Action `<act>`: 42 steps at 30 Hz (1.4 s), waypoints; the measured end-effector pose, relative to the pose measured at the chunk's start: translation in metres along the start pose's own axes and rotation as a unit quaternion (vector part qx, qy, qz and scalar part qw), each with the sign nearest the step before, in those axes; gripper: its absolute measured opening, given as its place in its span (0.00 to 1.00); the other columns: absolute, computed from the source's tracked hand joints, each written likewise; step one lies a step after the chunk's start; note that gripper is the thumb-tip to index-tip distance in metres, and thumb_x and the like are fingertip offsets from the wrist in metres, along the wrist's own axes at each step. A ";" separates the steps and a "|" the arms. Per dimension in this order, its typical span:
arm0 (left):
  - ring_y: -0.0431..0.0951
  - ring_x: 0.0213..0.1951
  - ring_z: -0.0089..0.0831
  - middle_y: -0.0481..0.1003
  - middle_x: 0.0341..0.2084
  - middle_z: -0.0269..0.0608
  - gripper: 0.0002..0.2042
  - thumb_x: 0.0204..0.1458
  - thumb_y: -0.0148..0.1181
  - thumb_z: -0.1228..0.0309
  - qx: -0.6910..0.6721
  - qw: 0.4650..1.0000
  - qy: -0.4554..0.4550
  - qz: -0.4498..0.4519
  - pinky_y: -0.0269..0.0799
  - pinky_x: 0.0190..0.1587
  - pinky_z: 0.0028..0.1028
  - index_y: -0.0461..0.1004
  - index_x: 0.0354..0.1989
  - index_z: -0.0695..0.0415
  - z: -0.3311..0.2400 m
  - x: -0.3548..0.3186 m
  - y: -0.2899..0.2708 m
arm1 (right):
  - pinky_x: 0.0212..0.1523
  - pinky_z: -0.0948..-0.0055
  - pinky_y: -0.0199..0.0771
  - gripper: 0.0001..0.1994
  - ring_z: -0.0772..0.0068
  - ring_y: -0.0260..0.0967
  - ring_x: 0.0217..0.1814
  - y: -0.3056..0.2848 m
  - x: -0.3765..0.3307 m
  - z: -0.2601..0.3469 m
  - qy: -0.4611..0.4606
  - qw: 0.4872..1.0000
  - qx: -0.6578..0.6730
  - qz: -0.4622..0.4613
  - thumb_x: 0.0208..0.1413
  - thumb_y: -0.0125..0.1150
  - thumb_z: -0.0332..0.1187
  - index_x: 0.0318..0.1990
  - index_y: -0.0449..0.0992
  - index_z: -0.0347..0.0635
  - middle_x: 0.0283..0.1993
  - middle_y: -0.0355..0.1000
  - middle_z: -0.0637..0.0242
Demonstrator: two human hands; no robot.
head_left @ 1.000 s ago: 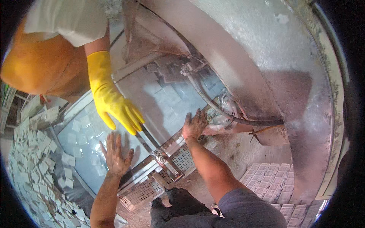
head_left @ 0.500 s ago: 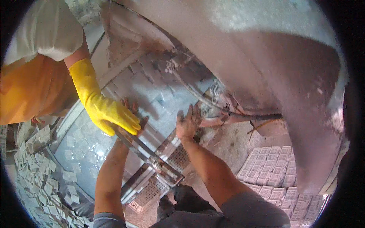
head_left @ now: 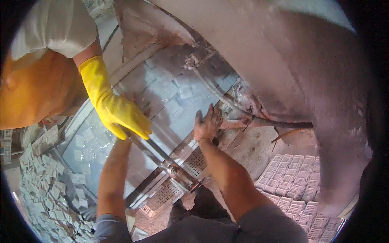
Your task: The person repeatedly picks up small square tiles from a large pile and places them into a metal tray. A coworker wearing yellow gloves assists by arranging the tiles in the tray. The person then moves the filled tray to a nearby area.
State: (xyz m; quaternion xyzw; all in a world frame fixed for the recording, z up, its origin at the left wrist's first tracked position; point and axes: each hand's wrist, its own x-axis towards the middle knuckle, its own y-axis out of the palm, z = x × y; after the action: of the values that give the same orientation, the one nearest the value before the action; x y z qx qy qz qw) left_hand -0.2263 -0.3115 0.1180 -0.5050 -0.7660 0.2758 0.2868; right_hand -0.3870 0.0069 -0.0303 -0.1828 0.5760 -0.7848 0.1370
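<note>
Basket (head_left: 156, 200): pink, perforated, lay below the metal bars (head_left: 175, 171).
Loose pile (head_left: 46, 174): pale square pieces heaped at the left.
Right hand (head_left: 208, 124): bare, fingers spread wide, gripped nothing; was at the layer's right edge, contact uncertain.
Left hand (head_left: 142, 104): mostly hidden by a co-worker's yellow glove (head_left: 121, 112); could not tell its grip.
Tiles (head_left: 185, 91): thin flat squares, laid close together across the bench (head_left: 81, 118), shiny at left.
Handling (judged): each light, stiff, brittle at corners, slippery if wet; opposite edges seemed the best hold.
Hose (head_left: 216, 93): curved past the right hand.
</note>
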 end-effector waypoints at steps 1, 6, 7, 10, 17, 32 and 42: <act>0.72 0.63 0.59 0.72 0.63 0.59 0.30 0.61 0.64 0.57 -0.008 1.000 -0.002 0.002 0.68 0.67 0.48 0.70 0.66 0.63 -0.001 -0.003 0.000 | 0.81 0.44 0.38 0.37 0.49 0.42 0.84 -0.001 0.003 0.002 -0.014 0.999 -0.030 0.001 0.68 0.45 0.58 0.76 0.60 0.43 0.82 0.47 0.54; 0.70 0.65 0.56 0.70 0.64 0.56 0.31 0.59 0.65 0.55 0.163 0.908 -0.294 -0.251 0.67 0.67 0.49 0.68 0.68 0.59 -0.015 0.008 0.091 | 0.80 0.43 0.41 0.36 0.51 0.43 0.84 0.004 0.006 -0.002 -0.012 1.000 -0.013 -0.015 0.67 0.46 0.57 0.74 0.62 0.43 0.81 0.49 0.55; 0.69 0.65 0.55 0.70 0.65 0.54 0.32 0.58 0.65 0.54 0.206 0.704 -0.543 -0.410 0.66 0.67 0.50 0.67 0.69 0.56 -0.028 0.032 0.160 | 0.80 0.43 0.42 0.36 0.52 0.44 0.83 0.007 0.003 -0.002 -0.005 1.000 -0.008 -0.017 0.67 0.46 0.57 0.74 0.62 0.43 0.81 0.50 0.55; 0.68 0.66 0.54 0.68 0.65 0.49 0.35 0.56 0.66 0.50 0.318 0.418 -0.787 -0.324 0.67 0.65 0.55 0.65 0.70 0.49 -0.045 0.083 0.208 | 0.79 0.44 0.44 0.36 0.52 0.45 0.83 0.007 0.006 -0.014 -0.010 0.998 -0.054 -0.037 0.66 0.48 0.57 0.74 0.63 0.43 0.82 0.50 0.56; 0.52 0.75 0.58 0.60 0.71 0.55 0.32 0.56 0.63 0.52 0.095 0.386 -0.680 -0.616 0.42 0.76 0.60 0.68 0.68 0.52 0.022 0.075 0.237 | 0.81 0.44 0.37 0.37 0.50 0.42 0.84 0.002 0.012 0.005 -0.017 1.000 -0.014 -0.011 0.67 0.47 0.57 0.76 0.59 0.42 0.82 0.48 0.55; 0.45 0.78 0.56 0.49 0.77 0.58 0.48 0.53 0.67 0.45 0.142 0.327 -0.852 -0.383 0.34 0.75 0.67 0.52 0.78 0.54 -0.074 0.092 0.240 | 0.80 0.41 0.38 0.38 0.46 0.41 0.84 -0.009 0.006 0.004 -0.001 1.000 0.011 0.028 0.67 0.52 0.54 0.74 0.61 0.32 0.82 0.44 0.46; 0.34 0.81 0.49 0.41 0.80 0.54 0.36 0.61 0.58 0.55 0.180 0.339 -0.857 -0.343 0.25 0.76 0.63 0.56 0.78 0.42 -0.038 0.054 0.241 | 0.80 0.42 0.40 0.38 0.42 0.45 0.82 0.011 0.006 0.000 -0.064 0.998 -0.004 -0.016 0.65 0.56 0.55 0.73 0.62 0.35 0.80 0.49 0.45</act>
State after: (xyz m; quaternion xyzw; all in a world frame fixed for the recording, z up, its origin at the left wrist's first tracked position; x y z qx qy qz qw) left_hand -0.0687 -0.1751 -0.0190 0.3799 -0.6292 0.5660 -0.3734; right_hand -0.3927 0.0012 -0.0400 -0.2429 0.5665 -0.7710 0.1603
